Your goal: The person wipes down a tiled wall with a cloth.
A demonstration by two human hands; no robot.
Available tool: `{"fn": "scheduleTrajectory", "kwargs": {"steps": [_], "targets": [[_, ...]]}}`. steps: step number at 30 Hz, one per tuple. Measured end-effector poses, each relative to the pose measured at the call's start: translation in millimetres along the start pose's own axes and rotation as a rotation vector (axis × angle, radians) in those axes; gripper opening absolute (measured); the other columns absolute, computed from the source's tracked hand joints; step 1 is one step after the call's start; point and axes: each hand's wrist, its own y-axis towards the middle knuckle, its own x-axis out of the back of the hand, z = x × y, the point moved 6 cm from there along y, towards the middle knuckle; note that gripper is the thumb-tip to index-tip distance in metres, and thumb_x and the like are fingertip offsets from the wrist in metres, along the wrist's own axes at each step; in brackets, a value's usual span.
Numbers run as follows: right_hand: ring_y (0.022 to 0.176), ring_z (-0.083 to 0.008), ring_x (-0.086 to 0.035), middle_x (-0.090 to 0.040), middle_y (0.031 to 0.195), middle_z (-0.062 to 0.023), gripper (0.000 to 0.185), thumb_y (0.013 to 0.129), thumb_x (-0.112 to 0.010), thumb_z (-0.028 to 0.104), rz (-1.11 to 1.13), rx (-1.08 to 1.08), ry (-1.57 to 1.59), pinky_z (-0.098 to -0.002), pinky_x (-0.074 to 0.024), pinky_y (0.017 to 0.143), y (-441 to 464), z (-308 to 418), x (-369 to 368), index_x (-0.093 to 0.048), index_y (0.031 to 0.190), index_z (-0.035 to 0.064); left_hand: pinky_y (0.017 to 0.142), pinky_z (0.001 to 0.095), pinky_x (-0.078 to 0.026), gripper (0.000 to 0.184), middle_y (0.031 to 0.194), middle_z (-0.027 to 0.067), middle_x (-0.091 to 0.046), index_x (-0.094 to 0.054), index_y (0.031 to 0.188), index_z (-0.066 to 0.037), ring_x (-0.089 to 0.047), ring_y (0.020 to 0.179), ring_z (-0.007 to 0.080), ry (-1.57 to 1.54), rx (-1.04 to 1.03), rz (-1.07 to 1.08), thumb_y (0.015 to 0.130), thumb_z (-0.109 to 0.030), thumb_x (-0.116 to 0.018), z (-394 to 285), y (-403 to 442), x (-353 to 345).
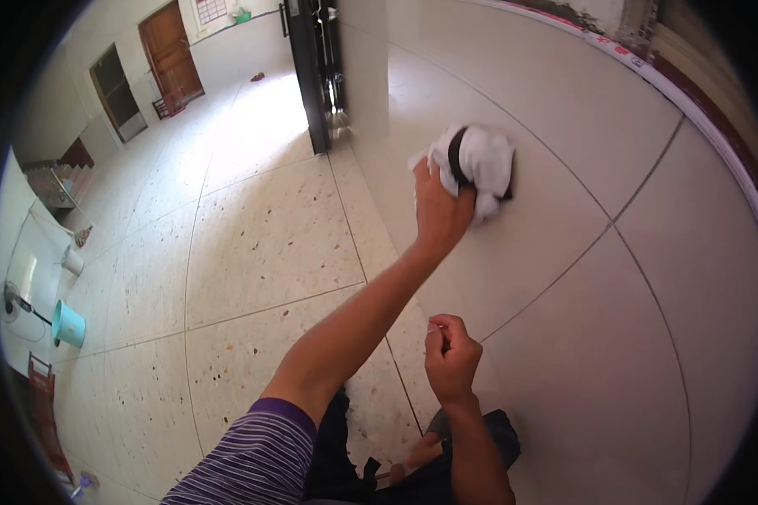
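Note:
A bunched white cloth (490,160) with a black band lies against the pale tiled wall (556,278). My left hand (442,206) grips its lower left side, with that arm stretched out from a purple striped sleeve. Part of the fingers is hidden by the folds. Lower down, my right hand (453,358) is held in front of the wall, fingers curled in and thumb near them. I see nothing held in it.
Speckled stone floor (261,278) spreads to the left. A dark-framed door (312,84) stands at the wall's far end. On the left are a light blue bucket (69,324), a fan (10,301) and a wooden chair (46,412). A red-and-white strip (619,50) edges the wall.

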Motion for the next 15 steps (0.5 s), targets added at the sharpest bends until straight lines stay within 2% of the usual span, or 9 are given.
{"fn": "scheduleTrajectory", "kwargs": {"steps": [1,4,7,8,9,10,11,12,15], "targets": [[0.05,-0.0178,-0.059,-0.064,0.063,-0.011,0.01,0.093,-0.064,0.001,-0.016,0.001,0.005,-0.0335,-0.0464,0.052,3,-1,-1,-0.067,0.102,-0.0005,0.108,0.0528,-0.041,0.072,0.141,0.0278,-0.045,-0.047,0.144,-0.001,-0.044,0.131,0.0487,0.03,-0.012,-0.041,0.077,-0.011,-0.072,2,-21,-2],[0.053,-0.0273,-0.064,-0.065,0.065,-0.0146,0.011,0.091,-0.067,0.004,-0.063,0.083,0.005,-0.0375,-0.0489,0.054,5,-6,-1,-0.066,0.102,-0.0003,0.116,0.0553,-0.033,0.095,0.153,0.0316,-0.031,-0.036,0.153,-0.001,-0.033,0.142,0.0525,0.063,-0.151,0.089,0.073,-0.02,-0.082,-43,-68,-6],[0.052,-0.0246,-0.064,-0.062,0.063,-0.0158,0.01,0.092,-0.067,0.005,-0.078,0.041,0.032,-0.0388,-0.0489,0.054,-1,4,14,-0.065,0.099,-0.0012,0.12,0.0615,-0.024,0.11,0.161,0.031,-0.019,-0.032,0.159,-0.005,-0.025,0.147,0.0536,0.0,-0.288,0.181,0.068,-0.029,-0.09,-102,-72,-3],[0.049,-0.0165,-0.06,-0.061,0.06,-0.0112,0.007,0.095,-0.064,0.005,-0.066,-0.009,0.087,-0.0352,-0.0467,0.049,-1,-4,15,-0.063,0.096,-0.0019,0.12,0.0624,-0.024,0.109,0.16,0.031,-0.02,-0.033,0.158,-0.006,-0.025,0.146,0.0534,0.02,-0.371,0.159,0.067,-0.027,-0.09,-120,-68,-3],[0.049,-0.0165,-0.06,-0.061,0.06,-0.0112,0.007,0.095,-0.064,0.005,-0.072,-0.009,0.093,-0.0352,-0.0467,0.049,0,-2,19,-0.063,0.096,-0.0019,0.12,0.0634,-0.023,0.109,0.16,0.031,-0.02,-0.034,0.158,-0.006,-0.026,0.146,0.0531,0.04,-0.454,0.141,0.066,-0.024,-0.091,-137,-61,-4],[0.048,-0.0126,-0.057,-0.06,0.06,-0.0079,0.007,0.097,-0.062,0.005,-0.081,-0.201,0.261,-0.0322,-0.0445,0.047,2,-10,22,-0.063,0.096,-0.0019,0.119,0.063,-0.024,0.101,0.158,0.0291,-0.026,-0.039,0.155,-0.006,-0.031,0.143,0.0524,0.031,-0.55,0.09,0.066,-0.015,-0.087,-154,-50,-2],[0.047,-0.0088,-0.054,-0.059,0.059,-0.0047,0.008,0.098,-0.06,0.005,-0.085,-0.391,0.43,-0.0292,-0.0422,0.044,3,-15,22,-0.062,0.095,-0.0018,0.119,0.063,-0.024,0.101,0.158,0.0291,-0.026,-0.039,0.155,-0.006,-0.031,0.143,0.0524,0.034,-0.559,0.094,0.066,-0.015,-0.087,-156,-35,-3],[0.043,-0.0058,-0.049,-0.058,0.06,-0.0005,0.008,0.1,-0.057,0.004,-0.098,-0.427,0.478,-0.0248,-0.0382,0.04,6,-12,24,-0.062,0.097,-0.0021,0.119,0.061,-0.027,0.096,0.156,0.0282,-0.031,-0.042,0.152,-0.006,-0.034,0.141,0.052,0.02,-0.577,0.064,0.066,-0.01,-0.084,-158,-20,0],[0.042,-0.0064,-0.047,-0.056,0.06,-0.0007,0.009,0.1,-0.058,0.005,-0.111,-0.428,0.557,-0.0252,-0.0381,0.04,11,-10,28,-0.062,0.096,-0.0024,0.116,0.054,-0.034,0.079,0.149,0.0263,-0.041,-0.051,0.144,-0.005,-0.042,0.134,0.051,-0.05,-0.571,-0.073,0.068,-0.001,-0.075,-145,36,7]]}}
